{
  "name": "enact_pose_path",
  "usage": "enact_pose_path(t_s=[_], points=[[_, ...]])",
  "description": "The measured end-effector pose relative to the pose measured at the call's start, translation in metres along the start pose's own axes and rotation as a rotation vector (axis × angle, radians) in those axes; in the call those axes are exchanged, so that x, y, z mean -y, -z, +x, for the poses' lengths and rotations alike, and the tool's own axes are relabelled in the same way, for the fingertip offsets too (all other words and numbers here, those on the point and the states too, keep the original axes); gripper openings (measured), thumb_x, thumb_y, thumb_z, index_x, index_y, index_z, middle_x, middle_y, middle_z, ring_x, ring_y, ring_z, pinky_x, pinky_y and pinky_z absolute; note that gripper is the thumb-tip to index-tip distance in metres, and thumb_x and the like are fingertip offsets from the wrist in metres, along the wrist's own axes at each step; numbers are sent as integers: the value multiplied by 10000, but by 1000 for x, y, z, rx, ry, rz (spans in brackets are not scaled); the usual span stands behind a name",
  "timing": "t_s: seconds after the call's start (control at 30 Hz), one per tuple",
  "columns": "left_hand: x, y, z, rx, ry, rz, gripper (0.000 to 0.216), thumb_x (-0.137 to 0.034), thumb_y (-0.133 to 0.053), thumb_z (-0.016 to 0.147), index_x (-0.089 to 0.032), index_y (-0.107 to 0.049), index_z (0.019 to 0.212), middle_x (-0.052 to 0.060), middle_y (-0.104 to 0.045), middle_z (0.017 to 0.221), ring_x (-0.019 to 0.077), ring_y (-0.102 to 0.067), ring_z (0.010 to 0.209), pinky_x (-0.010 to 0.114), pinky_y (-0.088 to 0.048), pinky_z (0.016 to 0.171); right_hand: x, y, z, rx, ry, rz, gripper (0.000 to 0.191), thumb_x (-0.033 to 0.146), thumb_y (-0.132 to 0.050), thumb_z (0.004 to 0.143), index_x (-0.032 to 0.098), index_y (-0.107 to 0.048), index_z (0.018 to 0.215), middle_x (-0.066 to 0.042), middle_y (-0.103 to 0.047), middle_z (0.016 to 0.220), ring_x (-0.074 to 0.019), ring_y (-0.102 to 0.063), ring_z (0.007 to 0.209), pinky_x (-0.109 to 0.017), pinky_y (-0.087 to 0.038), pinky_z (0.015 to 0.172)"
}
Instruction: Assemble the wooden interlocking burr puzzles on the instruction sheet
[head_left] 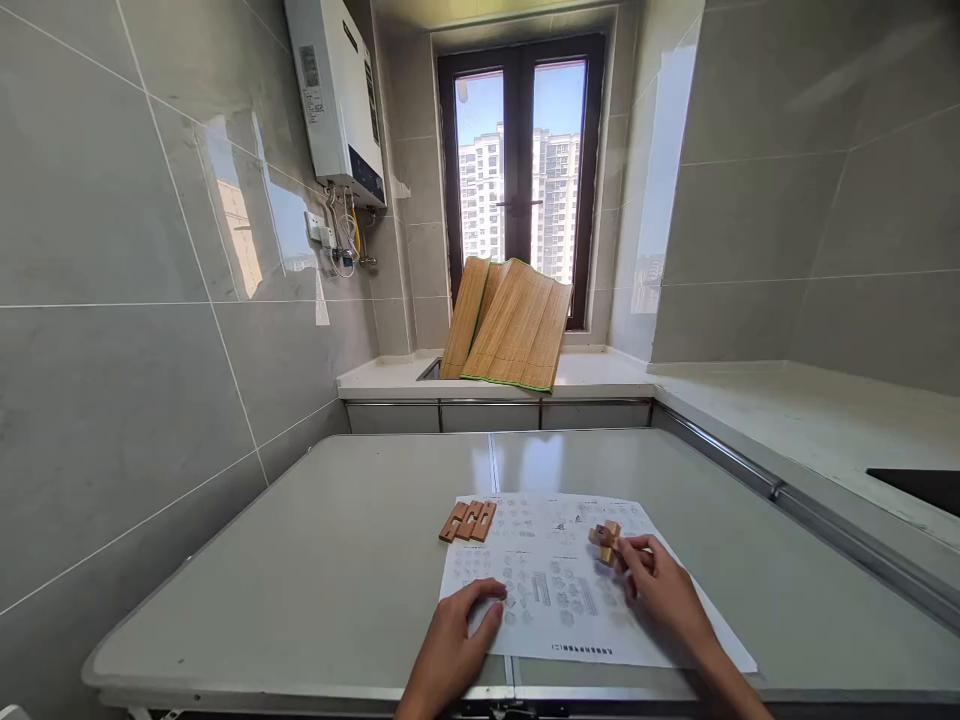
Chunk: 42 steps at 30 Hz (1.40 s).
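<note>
An instruction sheet (525,635) printed with small diagrams lies flat in front of me. Over its right part, my right hand (664,590) pinches a small wooden interlocking puzzle (606,540) made of crossed light and darker pieces. On the lower left of the paper rests my left hand (461,630), its thumb and fingers apart and nothing between them. Beyond that hand, several notched reddish-brown wooden puzzle pieces (469,521) lie side by side across the sheet's upper left edge.
The grey folding table (300,580) has a metal seam down its middle. Behind it runs a white counter (607,372) with a bamboo mat (517,325) leaning near the window (521,180). A water heater (337,100) hangs on the left wall. Another counter (825,430) borders the right side.
</note>
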<state>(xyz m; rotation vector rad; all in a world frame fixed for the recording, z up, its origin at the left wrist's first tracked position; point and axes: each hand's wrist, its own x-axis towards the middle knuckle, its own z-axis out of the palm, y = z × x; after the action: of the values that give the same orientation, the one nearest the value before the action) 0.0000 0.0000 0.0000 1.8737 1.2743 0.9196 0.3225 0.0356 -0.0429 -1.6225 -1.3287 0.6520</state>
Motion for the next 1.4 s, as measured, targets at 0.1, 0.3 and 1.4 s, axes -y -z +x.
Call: enact_pose_path(t_s=[0.1, 0.3, 1.4], points=[[-1, 1, 1, 1, -7, -29, 343, -466, -561, 922, -247, -714, 1137, 65, -729, 1206, 262, -647, 1155, 358, -479, 1039, 25, -30, -19, 174, 118, 313, 458, 671, -474, 891, 223, -566, 906, -38, -725, 769, -172, -608, 527, -308, -485, 561], [-3, 3, 4, -2, 32, -129, 515, -522, -600, 897, -228, -581, 1319, 97, -689, 1292, 267, -596, 1251, 380, -415, 1106, 71, -78, -55, 399, 236, 484, 412, 616, -485, 942, 212, -530, 1011, -32, -708, 834, -147, -585, 564, -293, -477, 603], [-22, 3, -7, -155, -43, -128, 300, -393, -751, 767, -208, -652, 981, 14, -753, 870, 204, -684, 811, 256, -527, 772, 84, -109, -83, 189, 394, 170, 221, 428, -594, 903, 227, -604, 993, -28, -685, 800, -207, -625, 654, -294, -486, 633]])
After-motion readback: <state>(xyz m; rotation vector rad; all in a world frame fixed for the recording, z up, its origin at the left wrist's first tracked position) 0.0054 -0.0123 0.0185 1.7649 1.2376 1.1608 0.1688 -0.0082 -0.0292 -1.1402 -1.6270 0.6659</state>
